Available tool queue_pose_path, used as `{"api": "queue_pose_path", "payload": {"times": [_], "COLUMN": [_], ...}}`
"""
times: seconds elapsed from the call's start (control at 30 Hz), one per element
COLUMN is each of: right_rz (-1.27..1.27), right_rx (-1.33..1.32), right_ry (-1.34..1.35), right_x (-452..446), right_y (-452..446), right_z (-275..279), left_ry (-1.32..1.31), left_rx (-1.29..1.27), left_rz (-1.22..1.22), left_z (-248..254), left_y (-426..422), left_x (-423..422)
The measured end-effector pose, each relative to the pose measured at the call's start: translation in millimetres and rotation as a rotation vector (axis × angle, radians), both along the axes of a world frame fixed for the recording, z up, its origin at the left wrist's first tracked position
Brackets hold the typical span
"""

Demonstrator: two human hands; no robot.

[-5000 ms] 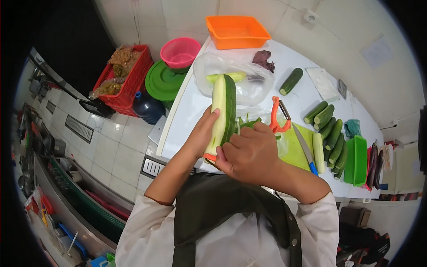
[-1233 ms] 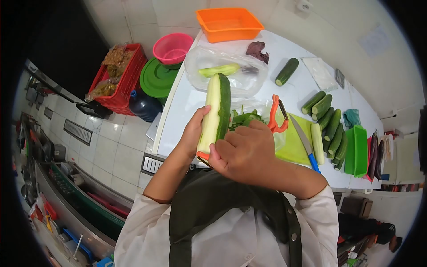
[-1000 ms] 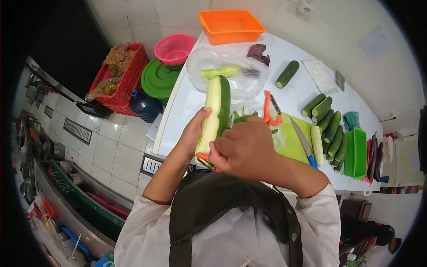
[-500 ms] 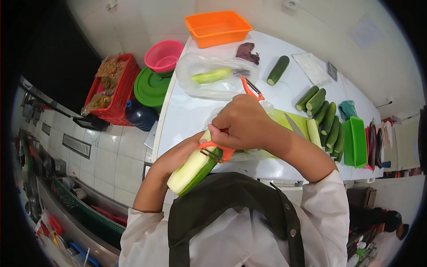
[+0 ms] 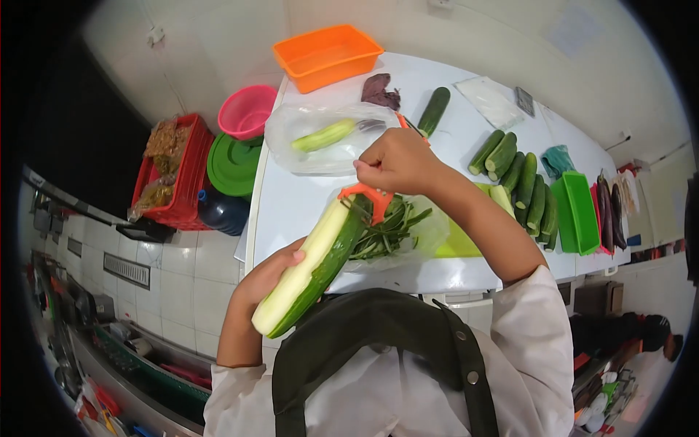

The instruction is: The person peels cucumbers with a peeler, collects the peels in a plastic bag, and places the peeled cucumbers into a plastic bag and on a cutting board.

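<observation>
My left hand (image 5: 275, 271) is closed around the lower part of a large zucchini (image 5: 320, 258), held slantwise near my apron. A pale peeled strip runs along its left side; dark green skin remains on the right. My right hand (image 5: 400, 160) is wrapped round an orange peeler (image 5: 373, 202), whose lower head touches the upper end of the zucchini. A second orange end sticks out above my fist. Behind the zucchini, dark green peelings (image 5: 389, 237) lie on clear plastic.
A plastic bag (image 5: 295, 162) holds a peeled zucchini. Several whole zucchini (image 5: 535, 207) lie by a green tray (image 5: 575, 218), with eggplants (image 5: 604, 211) beyond. A yellow-green cutting board (image 5: 459, 246) lies under my right forearm. An orange basin (image 5: 328, 69) stands at the back; another person (image 5: 619, 335) is far right.
My right hand and the peeler have moved up to the far end of the zucchini. My left hand has shifted down and left, and more of the zucchini and the peelings shows.
</observation>
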State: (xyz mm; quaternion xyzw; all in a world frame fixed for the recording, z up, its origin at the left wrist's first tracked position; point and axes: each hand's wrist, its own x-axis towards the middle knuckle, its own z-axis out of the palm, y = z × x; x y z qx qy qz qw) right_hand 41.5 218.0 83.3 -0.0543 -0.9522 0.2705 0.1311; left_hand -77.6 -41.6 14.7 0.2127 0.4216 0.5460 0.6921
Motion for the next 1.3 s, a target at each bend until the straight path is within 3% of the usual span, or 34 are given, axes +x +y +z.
{"api": "queue_pose_path", "payload": {"times": [0.1,0.3,0.43,0.5,0.57,0.7,0.8,0.9,1.03,1.13,1.3], "right_rz": [0.014,-0.090,-0.310,-0.349,-0.334,-0.363,-0.509,-0.625,-0.524,-0.328,-0.184], "right_rx": [-0.070,0.246,0.073,0.144,0.343,0.607,0.733,0.664,0.186,0.223,0.182], "right_ry": [-0.038,-0.121,-0.278,-0.261,-0.220,-0.447,-0.382,-0.171,0.090,0.210,0.134], "right_x": [0,11,21,29,43,67,81,88,86,76,59], "right_y": [21,80,76,61,56,56,62,62,36,25,29], "right_z": [-14,-63,-58,-43,-48,-74,-94,-82,-41,-33,-39], "left_ry": [-0.048,-0.006,-0.037,-0.035,0.203,0.564,0.728,0.875,0.836,0.740,0.653], "left_rx": [-0.032,0.006,0.060,0.042,0.052,0.026,0.012,0.005,0.072,0.128,0.124], "left_rz": [0.016,-0.019,0.071,0.108,0.134,0.081,0.065,0.053,0.009,-0.056,-0.174], "left_z": [4,5,7,0,-9,-9,-11,-6,-3,-9,-4], "left_y": [-1,-15,-15,-6,5,25,37,43,47,48,41], "left_x": [2,1,0,-2,-2,10,23,28,23,18,14]}}
